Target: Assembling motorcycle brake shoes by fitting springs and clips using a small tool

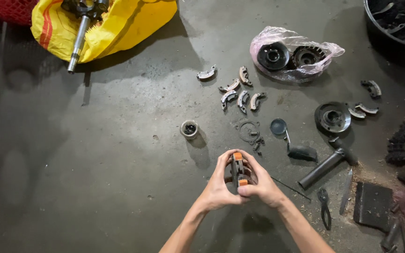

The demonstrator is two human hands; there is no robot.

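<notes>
Both my hands meet over the concrete floor and hold one small dark curved part with orange ends [237, 170]. My left hand [220, 185] grips it from the left, my right hand [261, 183] from the right. Just beyond my fingers lie a thin ring and some small loose bits [250, 131]. Several curved grey shoes [238, 91] lie further out.
A small metal cup [189, 129] sits to the left. To the right lie a dark disc [332, 117], a hammer [325, 166], pliers [324, 206] and a round mirror [279, 126]. A plastic bag with two round parts [290, 56], a yellow sack [113, 23] and a shaft [78, 44] lie beyond.
</notes>
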